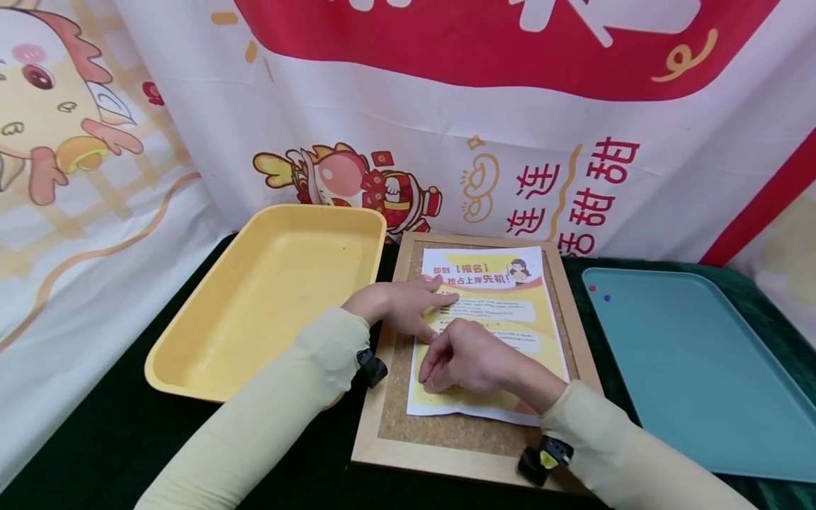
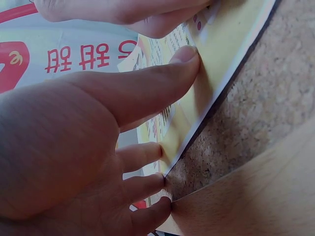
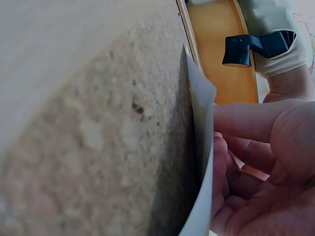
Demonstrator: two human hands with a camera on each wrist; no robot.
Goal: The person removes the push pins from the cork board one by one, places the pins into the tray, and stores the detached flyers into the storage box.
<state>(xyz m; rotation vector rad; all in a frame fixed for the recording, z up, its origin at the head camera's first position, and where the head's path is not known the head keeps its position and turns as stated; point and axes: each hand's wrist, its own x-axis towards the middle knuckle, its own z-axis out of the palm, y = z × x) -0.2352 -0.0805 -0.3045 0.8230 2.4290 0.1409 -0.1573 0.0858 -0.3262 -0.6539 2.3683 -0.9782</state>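
Observation:
A yellow and white printed poster point(image 1: 491, 407) lies on a wood-framed cork board point(image 1: 440, 433). My left hand point(image 1: 408, 306) rests on the poster's left side with fingers spread; in the left wrist view its thumb point(image 2: 162, 81) lies over the paper near the edge. Lower down, my right hand point(image 1: 474, 358) has curled fingers, thumb and forefinger pinched together at the paper near its lower left. A tiny dark pushpin point(image 1: 422, 382) peeks out at those fingertips, mostly hidden. The right wrist view shows the paper's edge point(image 3: 202, 98) lifted off the cork beside the right hand.
Left of the board stands a deep yellow tray point(image 1: 268, 304). A flat blue-green tray point(image 1: 707, 368) lies to the right, with a red pushpin point(image 1: 592, 287) and a blue one near its far left corner. A printed cloth point(image 1: 382, 92) hangs behind the dark green tabletop point(image 1: 127, 439).

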